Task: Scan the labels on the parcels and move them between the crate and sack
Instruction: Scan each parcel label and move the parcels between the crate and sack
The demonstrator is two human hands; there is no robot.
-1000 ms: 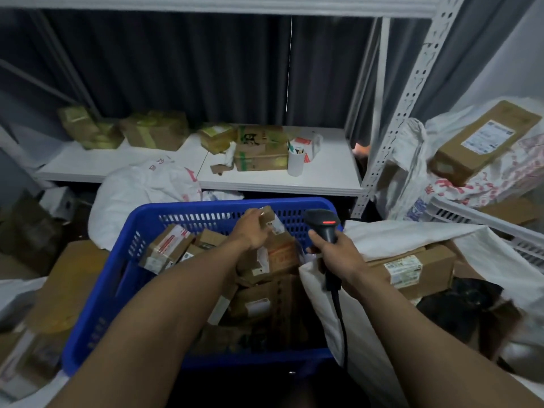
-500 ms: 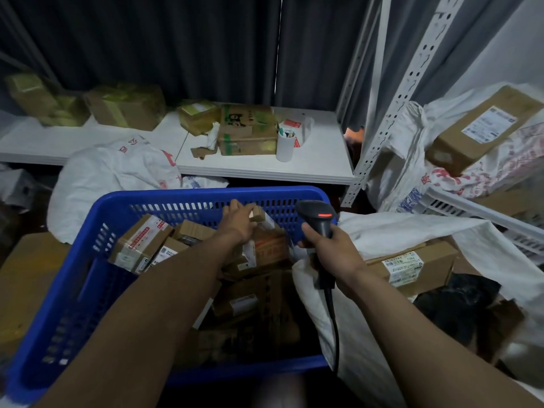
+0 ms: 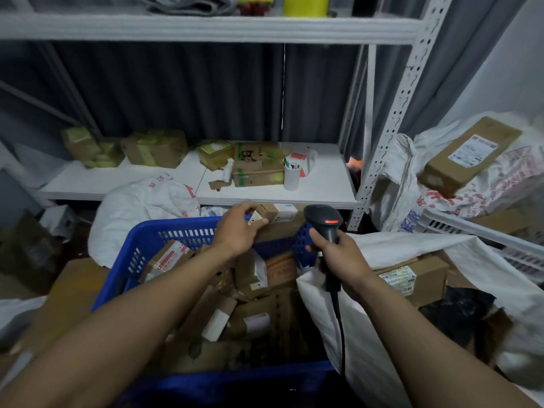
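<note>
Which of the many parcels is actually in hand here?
The small box held over the far rim of the blue crate, gripped by the left hand beside the scanner; every other parcel lies untouched.

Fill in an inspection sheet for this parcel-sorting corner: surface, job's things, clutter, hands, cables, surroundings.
Surface: white shelf bears boxes and a cup.
Job's things: blue crate full of parcels; labelled parcel lies in the sack.
Clutter: white bag behind the crate.
Hands: left hand grips a small parcel at the crate's far rim; right hand grips the scanner.
Cables: cable hangs from the scanner.
Surroundings: grey curtain, rack post.
</note>
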